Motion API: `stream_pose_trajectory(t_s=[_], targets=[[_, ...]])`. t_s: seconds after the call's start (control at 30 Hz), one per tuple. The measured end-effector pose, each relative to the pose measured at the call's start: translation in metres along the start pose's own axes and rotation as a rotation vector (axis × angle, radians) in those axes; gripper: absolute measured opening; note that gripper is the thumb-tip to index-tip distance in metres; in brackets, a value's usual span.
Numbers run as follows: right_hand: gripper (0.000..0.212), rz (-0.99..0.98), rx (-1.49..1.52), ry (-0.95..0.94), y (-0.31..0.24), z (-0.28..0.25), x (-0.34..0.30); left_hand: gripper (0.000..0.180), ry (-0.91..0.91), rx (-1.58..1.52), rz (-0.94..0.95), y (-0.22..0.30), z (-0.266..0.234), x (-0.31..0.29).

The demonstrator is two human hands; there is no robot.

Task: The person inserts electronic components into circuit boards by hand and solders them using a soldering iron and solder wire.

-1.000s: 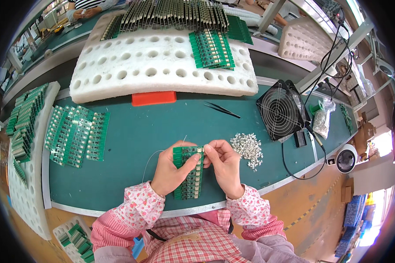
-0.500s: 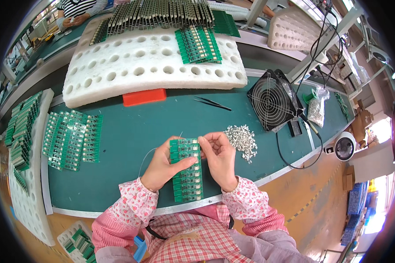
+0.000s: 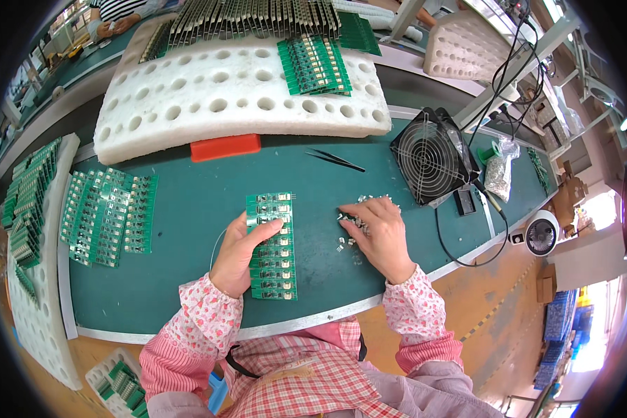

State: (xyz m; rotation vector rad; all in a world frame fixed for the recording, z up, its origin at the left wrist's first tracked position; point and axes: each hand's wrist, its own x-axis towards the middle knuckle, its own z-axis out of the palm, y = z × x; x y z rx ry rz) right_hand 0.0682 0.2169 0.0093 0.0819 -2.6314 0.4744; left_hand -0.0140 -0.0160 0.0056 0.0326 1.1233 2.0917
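Note:
My left hand [image 3: 234, 259] grips a green circuit board panel [image 3: 274, 267], thumb across its face and fingers hidden underneath. Rows of small components cover the panel, and short pins stick out at its top right corner. A thin wire [image 3: 219, 244] curves up beside that hand; where it ends is hidden. Over to the right, my right hand [image 3: 383, 235] rests on a pile of small silvery-white parts [image 3: 359, 224], covering most of it. Its thumb and forefinger are bent and a little apart, with loose parts showing between them.
A white foam rack [image 3: 251, 118] with boards spans the back, a red block [image 3: 225, 147] at its front. Tweezers [image 3: 335, 160] lie mid-table. A square fan [image 3: 430, 159] and cables stand right. More boards [image 3: 109, 216] and another foam rack [image 3: 43, 327] are left.
My right hand has left the panel and moved right onto the pile of small parts. The left hand, still gripping the panel, has shifted slightly left and up.

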Motion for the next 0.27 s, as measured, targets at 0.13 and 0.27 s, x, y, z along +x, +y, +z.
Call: stream_pose_trajectory(t_s=[0.13, 0.27], targets=[[0.013, -0.084, -0.075, -0.023, -0.0025, 0.0068, 0.0066, 0.022, -0.009, 0.029, -0.014, -0.0008, 0.0021, -0.0003], [0.017, -0.053, -0.101, -0.065, -0.0041, 0.0054, 0.0089, 0.024, -0.003, 0.133, 0.056, -0.0081, 0.0003, 0.0011]])
